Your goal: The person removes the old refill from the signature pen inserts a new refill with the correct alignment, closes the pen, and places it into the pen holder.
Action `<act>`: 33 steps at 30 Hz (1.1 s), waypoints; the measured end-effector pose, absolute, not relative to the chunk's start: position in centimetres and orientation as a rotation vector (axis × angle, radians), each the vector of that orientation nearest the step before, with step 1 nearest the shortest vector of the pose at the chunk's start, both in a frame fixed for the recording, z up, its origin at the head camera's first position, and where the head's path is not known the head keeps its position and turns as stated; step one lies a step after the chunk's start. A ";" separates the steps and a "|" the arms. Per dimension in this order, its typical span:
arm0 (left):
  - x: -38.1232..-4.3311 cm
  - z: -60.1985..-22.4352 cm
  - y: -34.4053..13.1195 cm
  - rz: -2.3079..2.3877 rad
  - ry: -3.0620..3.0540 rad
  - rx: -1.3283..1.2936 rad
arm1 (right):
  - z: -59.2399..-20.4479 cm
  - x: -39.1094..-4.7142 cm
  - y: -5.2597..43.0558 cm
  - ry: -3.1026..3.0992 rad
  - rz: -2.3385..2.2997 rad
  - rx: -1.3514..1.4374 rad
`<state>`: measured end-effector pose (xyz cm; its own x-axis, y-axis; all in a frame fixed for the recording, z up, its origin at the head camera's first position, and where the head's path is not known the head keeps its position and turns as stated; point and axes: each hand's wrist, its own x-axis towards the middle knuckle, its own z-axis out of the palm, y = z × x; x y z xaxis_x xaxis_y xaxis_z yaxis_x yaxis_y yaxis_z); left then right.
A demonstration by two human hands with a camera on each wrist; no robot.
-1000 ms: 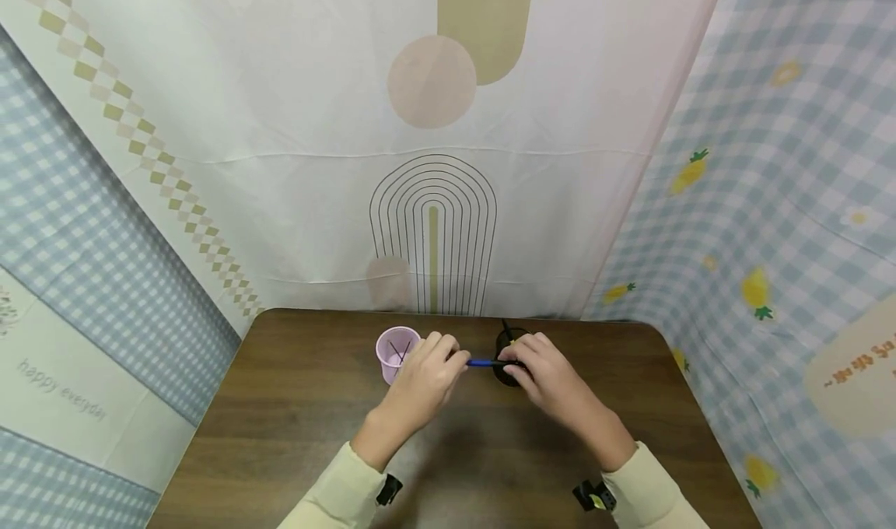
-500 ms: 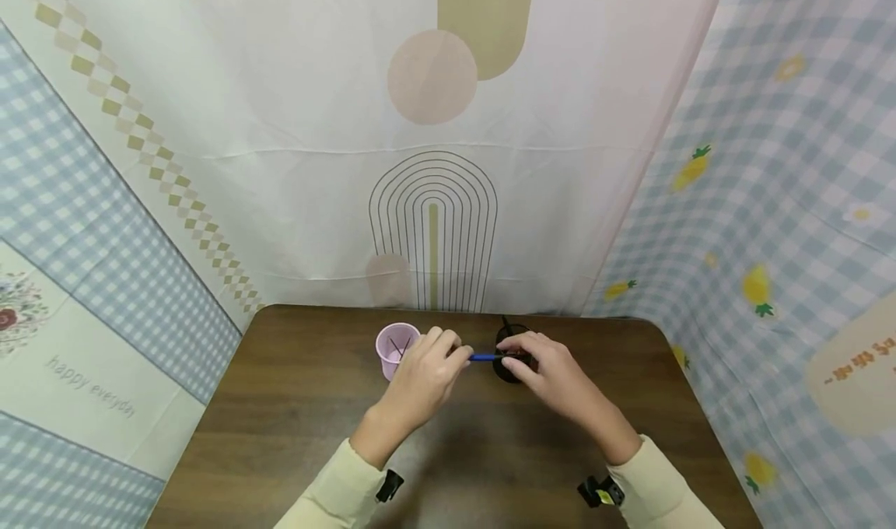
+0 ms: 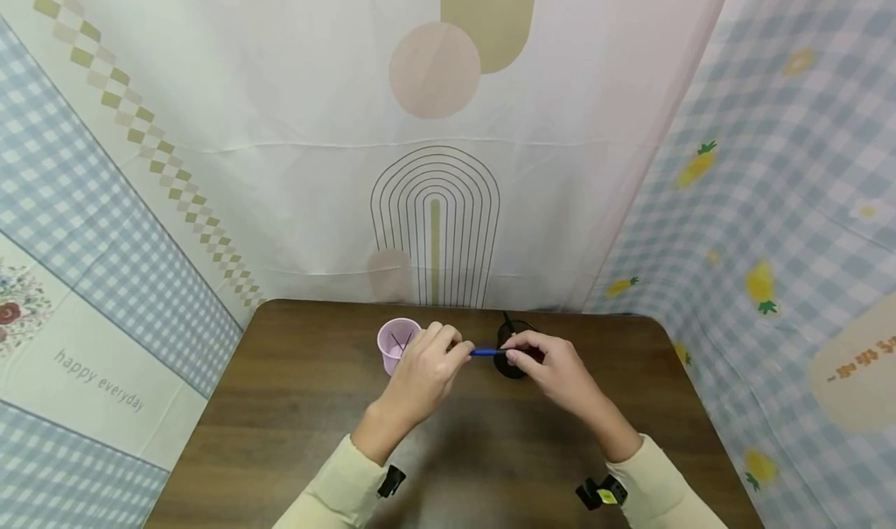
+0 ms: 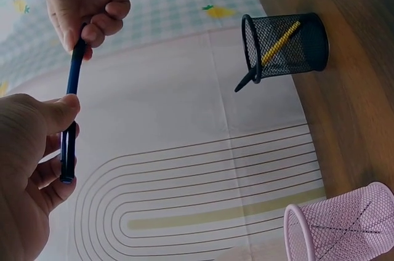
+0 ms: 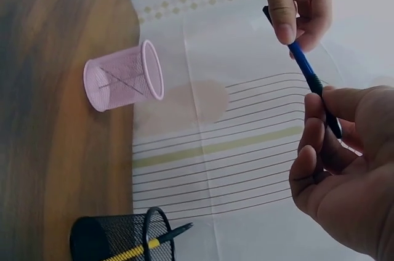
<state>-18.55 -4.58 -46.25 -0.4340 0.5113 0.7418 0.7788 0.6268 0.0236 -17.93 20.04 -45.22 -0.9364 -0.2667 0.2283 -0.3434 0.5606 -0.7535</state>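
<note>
A blue pen point(image 3: 483, 352) with dark ends is held level between both hands, above the table. My left hand point(image 3: 423, 369) pinches its barrel between thumb and fingers. At the pen's dark right end, the thumb and fingertips of my right hand point(image 3: 556, 367) grip it. Just beyond the right hand, a black mesh pen holder point(image 4: 317, 42) stands on the table; a yellow pen point(image 4: 282, 44) with a black end leans in it. Partly behind my left hand is a pink mesh pen holder point(image 5: 117, 82), where two thin dark lines cross inside.
The brown wooden table point(image 3: 294, 404) ends at a white patterned cloth point(image 3: 315, 225) hung behind it. Blue checked cloth point(image 3: 763, 202) hangs along the right side, and more hangs at the left. Black wrist cameras sit at both pale sleeves point(image 3: 329, 486).
The right fingers have loosened and re-gripped the pen's dark end, and slightly more of the pen shows between the hands. The left hand keeps its hold. The head view has tilted slightly down.
</note>
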 end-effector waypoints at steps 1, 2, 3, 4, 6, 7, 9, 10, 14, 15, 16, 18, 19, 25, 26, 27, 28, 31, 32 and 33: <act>-18.5 -46.2 -4.6 -0.476 -2.127 -1.004 | -45.2 -17.9 20.0 -2.686 1.335 0.532; -18.5 -46.2 -4.6 -0.479 -2.127 -1.003 | -45.2 -17.9 20.0 -2.675 1.340 0.533; -18.5 -46.2 -4.6 -0.483 -2.126 -1.002 | -45.2 -17.8 20.0 -2.666 1.339 0.532; -18.5 -46.2 -4.6 -0.487 -2.124 -1.001 | -45.3 -17.8 20.0 -2.656 1.347 0.528; -18.5 -46.1 -4.6 -0.493 -2.120 -0.997 | -45.4 -17.8 19.9 -2.639 1.362 0.512; -18.5 -46.1 -4.6 -0.496 -2.118 -0.996 | -45.4 -17.7 19.9 -2.632 1.370 0.500; -18.5 -46.1 -4.6 -0.500 -2.116 -0.995 | -45.6 -17.6 19.8 -2.616 1.382 0.480; -18.5 -46.1 -4.6 -0.502 -2.114 -0.994 | -45.7 -17.5 19.8 -2.605 1.389 0.472; -18.6 -46.1 -4.6 -0.505 -2.111 -0.991 | -46.2 -17.3 19.7 -2.547 1.385 0.475; -18.6 -46.1 -4.6 -0.506 -2.109 -0.991 | -46.3 -17.3 19.7 -2.526 1.384 0.484; -18.6 -46.1 -4.5 -0.507 -2.106 -0.991 | -46.5 -17.3 19.7 -2.506 1.381 0.493; -18.7 -46.1 -4.5 -0.507 -2.102 -0.991 | -46.8 -17.3 19.7 -2.461 1.374 0.521; -18.7 -46.1 -4.5 -0.506 -2.099 -0.992 | -46.9 -17.3 19.6 -2.438 1.371 0.538; -18.7 -46.0 -4.5 -0.506 -2.113 -1.009 | -47.6 -17.4 19.5 -2.303 1.342 0.650; -18.7 -45.9 -4.5 -0.506 -2.123 -1.012 | -47.7 -17.4 19.5 -2.282 1.333 0.666; -18.7 -45.9 -4.6 -0.508 -2.137 -1.016 | -47.8 -17.4 19.5 -2.264 1.327 0.679; -18.6 -45.9 -4.6 -0.508 -2.150 -1.021 | -47.9 -17.5 19.5 -2.250 1.320 0.688; -18.5 -45.9 -4.7 -0.514 -2.197 -1.027 | -48.2 -17.6 19.6 -2.239 1.326 0.691; -18.5 -45.9 -4.7 -0.519 -2.208 -1.028 | -48.3 -17.6 19.6 -2.248 1.332 0.681; -18.5 -45.9 -4.7 -0.523 -2.219 -1.028 | -48.3 -17.6 19.6 -2.258 1.343 0.671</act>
